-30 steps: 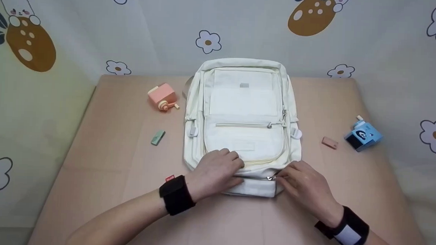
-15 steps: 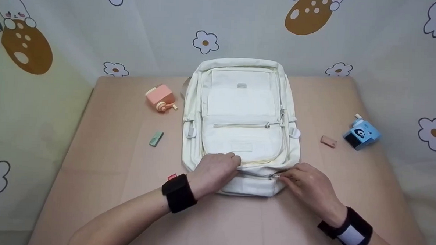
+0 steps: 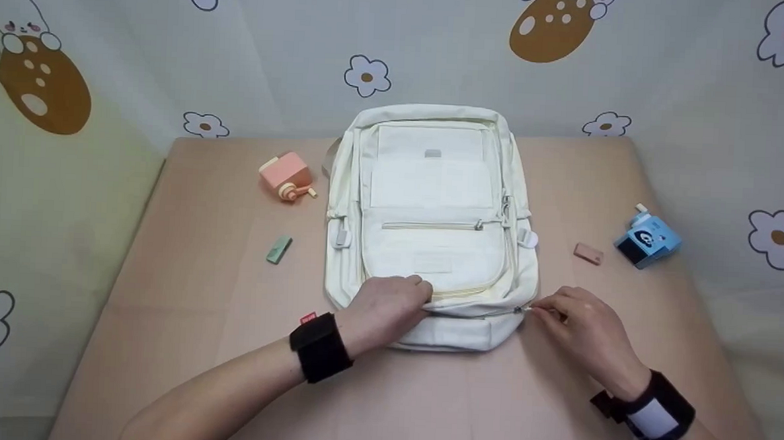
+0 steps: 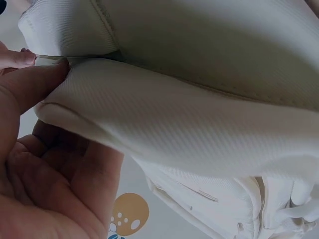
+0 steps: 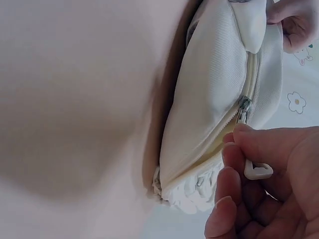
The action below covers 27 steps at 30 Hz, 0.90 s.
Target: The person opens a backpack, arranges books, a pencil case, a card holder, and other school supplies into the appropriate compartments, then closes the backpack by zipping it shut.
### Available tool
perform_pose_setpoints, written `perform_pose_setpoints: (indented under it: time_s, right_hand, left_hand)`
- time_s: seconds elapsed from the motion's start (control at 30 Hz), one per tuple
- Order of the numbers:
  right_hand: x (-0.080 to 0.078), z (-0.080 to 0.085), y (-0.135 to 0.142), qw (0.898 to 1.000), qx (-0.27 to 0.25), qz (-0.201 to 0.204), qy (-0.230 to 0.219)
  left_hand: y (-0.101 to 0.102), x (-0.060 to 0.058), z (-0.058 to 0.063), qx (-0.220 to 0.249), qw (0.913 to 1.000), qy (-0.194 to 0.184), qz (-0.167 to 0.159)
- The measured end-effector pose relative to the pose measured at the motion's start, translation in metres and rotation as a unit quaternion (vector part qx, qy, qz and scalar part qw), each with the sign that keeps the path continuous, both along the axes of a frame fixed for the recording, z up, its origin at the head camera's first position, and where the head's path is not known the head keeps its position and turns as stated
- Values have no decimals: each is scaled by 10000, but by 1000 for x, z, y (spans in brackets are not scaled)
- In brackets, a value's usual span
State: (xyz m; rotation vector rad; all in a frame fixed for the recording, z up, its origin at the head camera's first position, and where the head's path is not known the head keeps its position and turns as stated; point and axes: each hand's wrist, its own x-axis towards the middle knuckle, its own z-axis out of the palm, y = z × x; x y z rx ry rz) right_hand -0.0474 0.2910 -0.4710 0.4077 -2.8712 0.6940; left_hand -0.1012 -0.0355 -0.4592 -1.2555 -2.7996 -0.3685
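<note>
A white backpack [image 3: 433, 182] lies front side up on the table in the head view. My left hand [image 3: 388, 312] grips fabric at its lower front, thumb on one side and fingers on the other, as the left wrist view shows. At the lower right corner, my right hand [image 3: 589, 331] pinches the zipper pull [image 5: 258, 172] between thumb and fingers; its pale loop end sticks out below them. The metal slider [image 5: 244, 103] sits on the bottom pocket's zipper. On one side of it the teeth are apart and yellowish lining shows; on the other they look joined.
Left of the backpack are a pink crank pencil sharpener [image 3: 287, 176] and a green eraser [image 3: 279, 249]. To its right lie a pink eraser [image 3: 588, 254] and a blue crank pencil sharpener [image 3: 648, 238]. A patterned curtain [image 3: 293, 50] stands behind the table [image 3: 193, 238].
My right hand has drawn the zipper slider rightward along the bottom pocket to the backpack's corner. My left hand keeps its grip on the fabric, almost in place.
</note>
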Motion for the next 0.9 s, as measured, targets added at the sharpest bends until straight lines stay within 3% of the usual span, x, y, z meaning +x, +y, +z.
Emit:
perform_pose_setpoints:
  time_s: [0.33,0.47,0.6,0.9]
  right_hand:
    - [3,-6,-4,9996,-2,-249,-162]
    - [3,-7,-5,9997,-44,-224,-94]
    - [3,-7,-6,9997,-74,-177,-128]
    - [2,-8,-5,9998,-115,-110,-131]
  left_hand:
    - [19,5,13,-176,9994,-281,-88]
    - [38,6,18,-346,9990,37,-270]
    - [53,6,15,-541,9969,424,-373]
    - [67,6,8,-910,9917,711,-558]
